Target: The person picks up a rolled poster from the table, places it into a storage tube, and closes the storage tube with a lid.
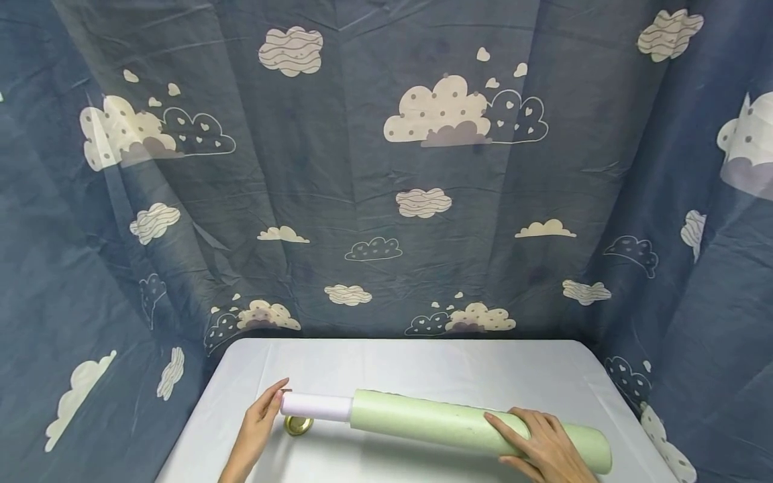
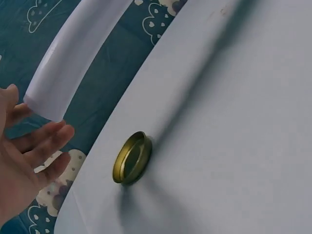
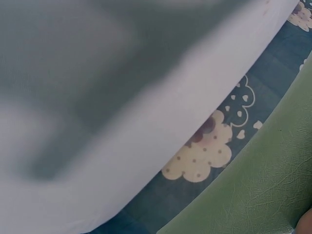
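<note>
A: Where was the green roll (image 1: 459, 424), and how were the hands placed?

B: It was held just above the worktop (image 1: 423, 365), running from left to right near the front edge. The right hand (image 1: 540, 446) was curled over the green part, close to its right end, so it was grasping it. The left hand (image 1: 261, 419) had its fingers straight and relaxed, and the fingertips were at the open end of the white inner tube (image 1: 317, 406). It was not gripping anything.

A: What could have gone wrong?

B: I think the white inner tube could slide out of the green cover, because only flat fingers stopped it at that end. Also, the roll was long and only one hand really held it, so the left end could dip and hit the small brass lid (image 2: 131, 157) that lay on the worktop just below it. The lid was light, I suppose, and could be pushed away.

A: Was the lid near an edge?

B: In the left wrist view it lay rather near the left edge of the worktop, so a push to that side could send it off.

A: And the room for moving?

B: Behind the roll the worktop was bare up to the blue cloud curtain (image 1: 386, 168), so there was good room toward the back. The curtain closed both sides, and the right end of the roll was already close to the right corner of the worktop.
</note>
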Available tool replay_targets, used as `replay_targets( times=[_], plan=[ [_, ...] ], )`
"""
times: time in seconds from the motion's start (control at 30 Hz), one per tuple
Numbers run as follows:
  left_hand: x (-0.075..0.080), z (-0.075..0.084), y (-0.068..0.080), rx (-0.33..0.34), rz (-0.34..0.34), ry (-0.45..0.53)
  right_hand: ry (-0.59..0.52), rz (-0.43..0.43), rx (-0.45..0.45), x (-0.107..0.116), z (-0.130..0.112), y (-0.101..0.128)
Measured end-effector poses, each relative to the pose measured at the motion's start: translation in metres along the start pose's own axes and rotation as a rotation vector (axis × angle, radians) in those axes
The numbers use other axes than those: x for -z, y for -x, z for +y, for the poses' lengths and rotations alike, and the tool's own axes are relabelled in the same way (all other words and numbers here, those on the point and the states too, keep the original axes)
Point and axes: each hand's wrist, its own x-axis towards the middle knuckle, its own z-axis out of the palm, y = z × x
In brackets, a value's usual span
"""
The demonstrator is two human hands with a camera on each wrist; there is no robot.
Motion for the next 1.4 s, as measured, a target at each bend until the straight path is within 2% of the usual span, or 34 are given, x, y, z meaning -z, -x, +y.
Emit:
replay_targets(
  times=[0.13,0.33,0.53,0.63,0.83,0.93,1.03,1.17,1.4],
  plan=[
    [-0.004,-0.005,-0.001,0.070,-0.050,0.100,0.001,-0.017,-0.007,0.000,-0.001,0.002],
    [-0.007,-0.004,0.001,0.068,-0.039,0.099,0.007,-0.034,-0.020,0.000,-0.001,0.005],
    [-0.005,0.001,0.004,-0.026,-0.020,0.094,0.025,-0.050,-0.037,0.000,0.002,0.007],
    [-0.004,0.004,0.005,-0.067,0.007,0.054,0.013,-0.038,-0.027,-0.002,0.002,0.008],
    [-0.004,0.011,0.008,-0.196,0.095,-0.049,-0.014,-0.026,-0.022,-0.002,0.003,0.007],
    [-0.007,0.014,0.009,-0.237,0.104,-0.054,-0.027,-0.014,-0.021,-0.003,0.003,0.006],
    [-0.011,0.016,0.009,-0.249,0.089,-0.044,-0.037,0.004,-0.013,-0.004,0.003,0.005],
    [-0.018,0.017,0.010,-0.227,0.063,-0.034,-0.042,0.024,0.002,-0.005,0.003,0.004],
    [-0.026,0.022,0.013,-0.227,0.036,-0.013,-0.043,0.019,0.009,-0.005,0.002,0.004]
  ],
)
